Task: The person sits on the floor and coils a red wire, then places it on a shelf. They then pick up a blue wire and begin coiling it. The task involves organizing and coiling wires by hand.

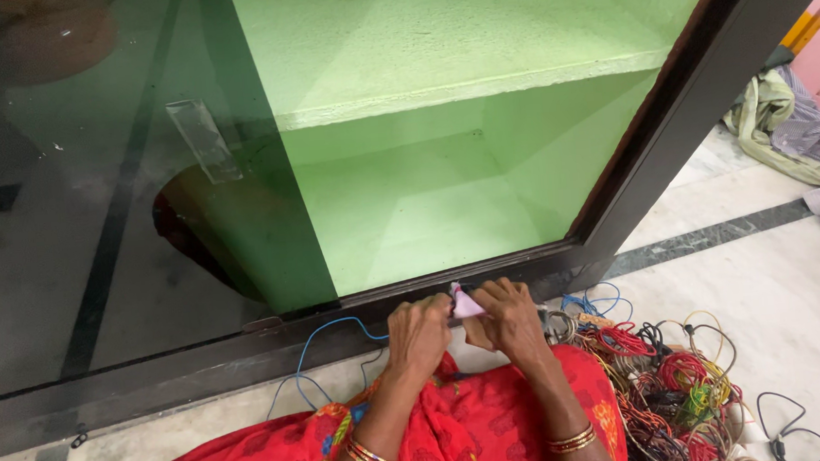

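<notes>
Fingers of both hands pinch a small pink scrap [466,304] — cloth or paper, too small to tell — at the foot of a dark-framed glass cabinet door [117,224]. The scrap sits between the two hands, touching both: the left hand [419,332] closes on its near-left edge, the right hand [510,318] curls over its right side, knuckles up. Neither hand is nearer; they meet over it. What shows of the scrap is a small point, aimed up and left toward the door's bottom rail [339,319], just beside it.

Both forearms rise from the lower edge of the head view and converge, wrists bent slightly down, gold and red bangles [370,457] on the left wrist and a matching set on the right. Beneath them spreads a red floral garment [465,431] over the person's lap.

A blue wire [317,350] loops along the floor just left of the left hand, running toward the rail. To the right of the right hand lies a tangled heap of wires [676,385] — red, yellow, green and black — on the pale marble floor [805,297]. A black cable [786,425] trails at its far edge.

Behind the glass, green shelves [457,90] stand bare in the part that shows. Crumpled cloths [782,123] lie well apart at the upper right, against a pink wall.
</notes>
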